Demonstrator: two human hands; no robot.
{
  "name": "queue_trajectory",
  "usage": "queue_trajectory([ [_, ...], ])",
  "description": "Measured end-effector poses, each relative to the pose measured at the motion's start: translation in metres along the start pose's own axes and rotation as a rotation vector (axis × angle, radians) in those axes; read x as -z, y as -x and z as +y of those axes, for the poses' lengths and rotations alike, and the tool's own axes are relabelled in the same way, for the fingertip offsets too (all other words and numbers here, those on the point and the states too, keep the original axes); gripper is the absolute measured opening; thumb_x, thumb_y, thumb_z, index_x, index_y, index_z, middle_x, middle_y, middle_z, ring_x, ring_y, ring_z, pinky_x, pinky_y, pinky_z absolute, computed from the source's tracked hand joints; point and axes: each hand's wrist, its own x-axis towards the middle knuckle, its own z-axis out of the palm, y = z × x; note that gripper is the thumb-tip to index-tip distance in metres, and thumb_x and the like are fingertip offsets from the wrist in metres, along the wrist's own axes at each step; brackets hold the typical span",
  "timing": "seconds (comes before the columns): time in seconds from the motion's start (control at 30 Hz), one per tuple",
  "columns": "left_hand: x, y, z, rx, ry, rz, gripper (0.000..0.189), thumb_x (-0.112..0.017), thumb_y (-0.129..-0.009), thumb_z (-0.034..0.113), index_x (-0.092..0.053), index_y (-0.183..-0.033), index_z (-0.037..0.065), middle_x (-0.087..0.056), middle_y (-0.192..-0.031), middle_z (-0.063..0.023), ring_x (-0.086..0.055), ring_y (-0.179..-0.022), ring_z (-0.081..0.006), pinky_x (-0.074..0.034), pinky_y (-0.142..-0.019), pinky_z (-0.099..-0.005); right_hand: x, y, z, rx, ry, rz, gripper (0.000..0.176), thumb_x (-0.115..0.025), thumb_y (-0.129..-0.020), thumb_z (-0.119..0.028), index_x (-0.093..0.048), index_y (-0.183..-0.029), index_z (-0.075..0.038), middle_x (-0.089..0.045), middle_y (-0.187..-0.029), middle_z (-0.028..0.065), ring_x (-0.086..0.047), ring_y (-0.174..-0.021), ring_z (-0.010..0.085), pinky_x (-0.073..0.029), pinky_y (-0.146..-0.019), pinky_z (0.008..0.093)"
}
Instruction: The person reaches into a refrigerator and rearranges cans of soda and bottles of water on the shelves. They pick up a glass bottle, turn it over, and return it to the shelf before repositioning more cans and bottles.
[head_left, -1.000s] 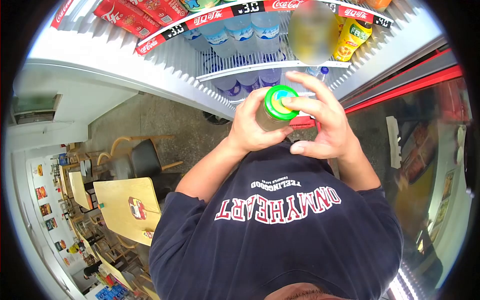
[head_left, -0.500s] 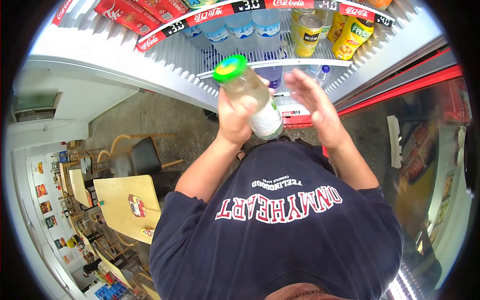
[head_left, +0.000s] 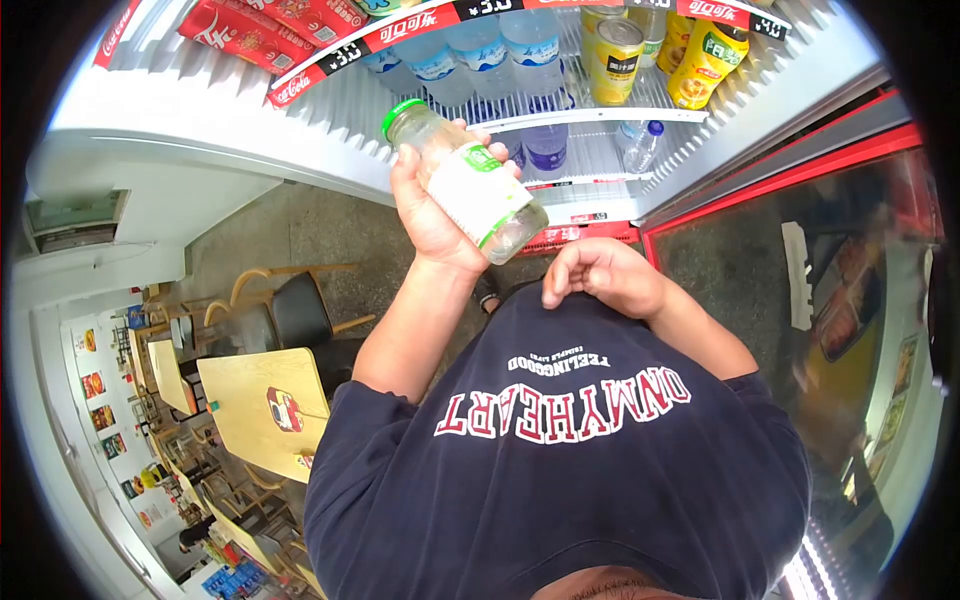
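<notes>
Your left hand [head_left: 432,215] is clamped around the clear bottle [head_left: 470,190], up at 12 o'clock in front of the open cooler [head_left: 300,130]. The bottle is tilted, with its green cap [head_left: 400,108] aimed at 10 o'clock and its base down at 4 o'clock. There's a white and green label round the middle, and pale contents show through the wall.

Your right hand [head_left: 600,277] is curled into a loose fist holding nothing, at 4 o'clock from the bottle and resting on your dark shirt [head_left: 560,470].

On the shelf at 12 o'clock are water bottles [head_left: 525,45]. Yellow cans [head_left: 613,62] stand at 1 o'clock, with a yellow drink bottle [head_left: 708,62] just beside them. One shelf lower are purple-labelled bottles [head_left: 545,145] and a small blue-capped bottle [head_left: 640,140].
</notes>
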Motion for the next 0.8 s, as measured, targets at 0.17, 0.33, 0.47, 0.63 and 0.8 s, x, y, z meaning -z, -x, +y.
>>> queue_trajectory([
  [0.17,-0.002,0.002,-0.004,0.072,0.03,0.023,0.062,-0.065,-0.088,0.056,-0.056,-0.119,0.004,-0.06,-0.106,-0.0117,-0.06,-0.097,-0.0274,-0.054,-0.085,-0.0469,-0.015,-0.007,-0.009,0.01,0.045,-0.126,0.034,-0.072,-0.093,-0.027,-0.062,-0.111,-0.001,-0.066,-0.094,0.0049,-0.063,-0.089,0.0109,-0.049,-0.081,0.0269],
  [0.33,-0.002,0.002,-0.008,0.061,0.015,0.026,0.061,-0.065,-0.088,0.057,-0.056,-0.118,0.004,-0.06,-0.106,-0.0121,-0.06,-0.096,-0.0273,-0.055,-0.085,-0.0472,-0.009,-0.011,-0.007,-0.085,-0.021,-0.362,0.03,-0.076,-0.09,-0.028,-0.056,-0.091,-0.005,-0.058,-0.081,0.0011,-0.054,-0.071,0.0081,-0.044,-0.066,0.0249],
  [0.47,-0.006,0.004,-0.013,0.023,-0.077,0.032,0.063,-0.062,-0.089,0.058,-0.054,-0.123,0.006,-0.06,-0.108,-0.0125,-0.061,-0.097,-0.0281,-0.054,-0.086,-0.0477,-0.014,-0.019,-0.011,-0.15,-0.119,-0.405,0.038,-0.079,-0.087,-0.028,-0.047,-0.077,-0.009,-0.049,-0.071,0.0009,-0.045,-0.063,0.0134,-0.036,-0.061,0.0288],
  [0.63,-0.009,0.012,-0.015,-0.022,-0.151,-0.081,0.067,-0.06,-0.09,0.06,-0.049,-0.133,0.009,-0.061,-0.115,-0.0137,-0.063,-0.1,-0.0298,-0.054,-0.087,-0.0485,-0.007,-0.027,0.008,-0.127,-0.584,-0.387,0.028,-0.064,-0.09,-0.014,-0.039,-0.078,-0.016,-0.039,-0.067,-0.0028,-0.036,-0.059,0.0131,-0.033,-0.059,0.0302],
  [0.8,-0.018,0.013,-0.002,-0.155,-0.316,-0.279,0.075,-0.063,-0.087,0.059,-0.044,-0.139,0.01,-0.059,-0.117,-0.0143,-0.063,-0.103,-0.0304,-0.053,-0.09,-0.0498,0.013,-0.024,0.017,-0.177,-0.746,-0.121,0.03,-0.056,-0.09,-0.009,-0.035,-0.072,-0.019,-0.035,-0.065,-0.0053,-0.03,-0.055,0.0096,-0.029,-0.055,0.0293],
])
